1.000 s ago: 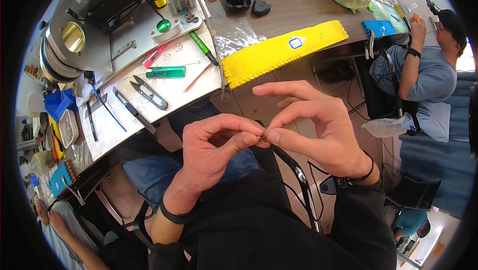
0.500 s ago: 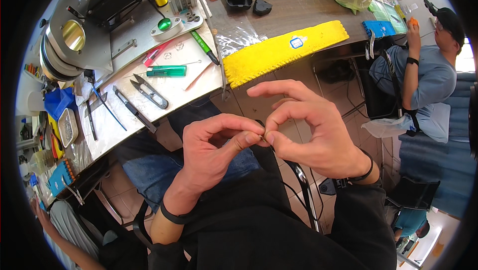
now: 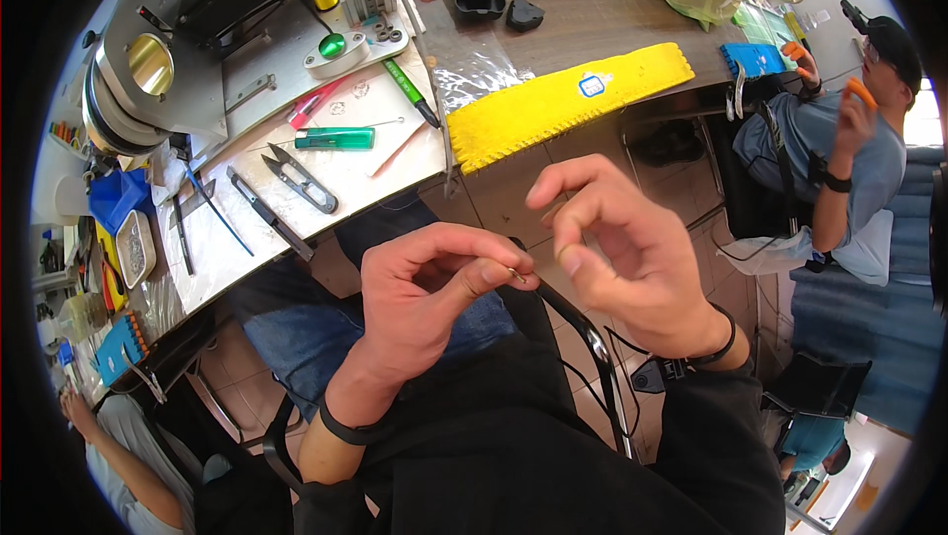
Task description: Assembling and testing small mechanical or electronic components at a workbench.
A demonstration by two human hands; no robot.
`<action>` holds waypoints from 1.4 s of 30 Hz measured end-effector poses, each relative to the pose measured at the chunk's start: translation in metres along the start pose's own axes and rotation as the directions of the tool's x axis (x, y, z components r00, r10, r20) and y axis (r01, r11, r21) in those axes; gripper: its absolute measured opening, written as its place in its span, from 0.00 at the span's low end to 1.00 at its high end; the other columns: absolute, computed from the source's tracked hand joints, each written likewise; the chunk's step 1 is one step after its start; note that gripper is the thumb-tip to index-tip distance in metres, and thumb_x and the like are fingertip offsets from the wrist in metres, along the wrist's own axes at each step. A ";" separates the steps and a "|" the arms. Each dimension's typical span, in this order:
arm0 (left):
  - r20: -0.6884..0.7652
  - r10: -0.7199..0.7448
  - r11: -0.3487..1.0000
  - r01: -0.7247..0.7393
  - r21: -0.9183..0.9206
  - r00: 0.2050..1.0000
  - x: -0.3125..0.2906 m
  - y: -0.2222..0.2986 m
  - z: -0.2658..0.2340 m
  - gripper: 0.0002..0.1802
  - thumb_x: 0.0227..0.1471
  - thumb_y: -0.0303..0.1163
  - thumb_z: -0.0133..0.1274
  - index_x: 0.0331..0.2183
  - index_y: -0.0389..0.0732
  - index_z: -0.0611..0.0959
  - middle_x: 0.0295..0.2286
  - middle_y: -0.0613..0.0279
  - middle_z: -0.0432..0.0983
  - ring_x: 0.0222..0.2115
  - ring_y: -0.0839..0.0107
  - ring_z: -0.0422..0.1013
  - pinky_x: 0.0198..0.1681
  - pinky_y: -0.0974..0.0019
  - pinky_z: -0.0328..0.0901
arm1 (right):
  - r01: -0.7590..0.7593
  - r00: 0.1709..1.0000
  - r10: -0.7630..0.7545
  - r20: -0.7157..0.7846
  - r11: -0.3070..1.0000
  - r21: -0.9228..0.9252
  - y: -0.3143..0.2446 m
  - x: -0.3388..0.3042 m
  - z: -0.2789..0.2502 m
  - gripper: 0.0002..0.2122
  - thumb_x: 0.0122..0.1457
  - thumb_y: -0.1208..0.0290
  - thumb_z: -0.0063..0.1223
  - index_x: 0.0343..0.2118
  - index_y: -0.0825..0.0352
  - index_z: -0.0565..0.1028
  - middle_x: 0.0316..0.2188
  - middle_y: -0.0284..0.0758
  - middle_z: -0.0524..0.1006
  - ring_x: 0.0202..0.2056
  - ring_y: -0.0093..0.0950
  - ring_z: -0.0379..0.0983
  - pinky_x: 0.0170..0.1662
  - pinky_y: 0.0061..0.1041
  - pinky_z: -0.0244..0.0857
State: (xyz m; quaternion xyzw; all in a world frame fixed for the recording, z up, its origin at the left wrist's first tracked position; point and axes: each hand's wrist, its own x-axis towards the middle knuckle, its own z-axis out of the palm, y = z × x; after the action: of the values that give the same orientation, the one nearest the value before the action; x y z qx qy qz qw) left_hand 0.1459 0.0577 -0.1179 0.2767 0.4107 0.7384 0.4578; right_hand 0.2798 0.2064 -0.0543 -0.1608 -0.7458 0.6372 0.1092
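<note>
Over my lap, my left hand (image 3: 420,293) pinches a tiny brass-coloured metal piece (image 3: 516,274) between thumb and fingertips. Most of the piece is hidden by the fingers, so its exact kind does not show. My right hand (image 3: 637,259) hovers just to the right, apart from the left one. Its fingers are loosely bent and spread from the thumb, and nothing shows between them. A dark band circles each wrist.
On the white bench ahead lie thread snips (image 3: 299,178), tweezers (image 3: 269,212), a green-handled hook tool (image 3: 336,138) and a green pen (image 3: 410,91). A yellow padded strip (image 3: 583,91) edges the brown table. A co-worker (image 3: 829,150) sits right; another person's arm (image 3: 128,461) shows lower left.
My right hand has let go at the left fingertips and moved a little right, its fingers loosening. My left hand keeps its pinch in place. The co-worker's hands have moved apart.
</note>
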 end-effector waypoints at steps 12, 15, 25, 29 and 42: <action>-0.020 0.093 0.995 -0.094 -0.020 0.995 0.001 0.001 -0.003 0.06 0.55 0.20 0.56 0.37 0.29 0.81 0.35 0.47 0.81 0.37 0.65 0.78 0.43 0.66 0.73 | -0.013 0.993 0.015 -0.114 1.000 0.022 0.003 -0.011 0.007 0.04 0.53 0.76 0.64 0.32 0.66 0.84 0.50 0.38 0.75 0.49 0.26 0.70 0.52 0.26 0.62; -0.027 0.093 0.996 -0.093 -0.010 0.995 0.001 0.000 -0.004 0.06 0.55 0.20 0.56 0.36 0.29 0.81 0.36 0.48 0.81 0.37 0.66 0.78 0.43 0.66 0.73 | -0.001 0.990 0.005 -0.140 1.000 0.028 0.004 -0.011 0.011 0.05 0.52 0.76 0.65 0.34 0.64 0.84 0.50 0.36 0.76 0.48 0.28 0.70 0.50 0.26 0.65; -0.035 0.119 0.981 -0.112 0.156 0.992 0.000 0.004 -0.004 0.06 0.52 0.17 0.58 0.35 0.30 0.84 0.36 0.51 0.81 0.37 0.67 0.78 0.42 0.69 0.73 | -0.014 0.996 0.008 -0.086 0.998 -0.063 0.000 -0.009 0.011 0.06 0.53 0.77 0.63 0.34 0.67 0.84 0.54 0.43 0.73 0.52 0.28 0.67 0.53 0.28 0.60; -0.015 0.172 0.949 -0.162 0.272 0.985 0.002 0.004 -0.004 0.07 0.51 0.17 0.58 0.35 0.31 0.85 0.35 0.52 0.82 0.37 0.69 0.78 0.40 0.71 0.72 | 0.005 0.994 -0.015 -0.110 0.996 -0.085 0.004 -0.007 0.014 0.04 0.52 0.76 0.64 0.32 0.66 0.83 0.52 0.39 0.75 0.50 0.29 0.69 0.52 0.29 0.62; 0.006 0.023 0.997 -0.024 0.075 1.000 0.005 0.002 -0.009 0.09 0.55 0.22 0.57 0.39 0.30 0.84 0.37 0.51 0.81 0.37 0.69 0.77 0.42 0.68 0.72 | -0.045 0.989 0.048 -0.142 0.999 0.024 0.006 -0.007 0.019 0.03 0.51 0.75 0.63 0.29 0.66 0.82 0.49 0.35 0.77 0.49 0.29 0.70 0.53 0.30 0.62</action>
State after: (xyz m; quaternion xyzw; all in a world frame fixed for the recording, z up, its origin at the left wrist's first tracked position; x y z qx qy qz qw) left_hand 0.1360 0.0586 -0.1205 0.3006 0.4338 0.7269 0.4394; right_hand 0.2798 0.1873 -0.0630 -0.2218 -0.7255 0.6343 0.1489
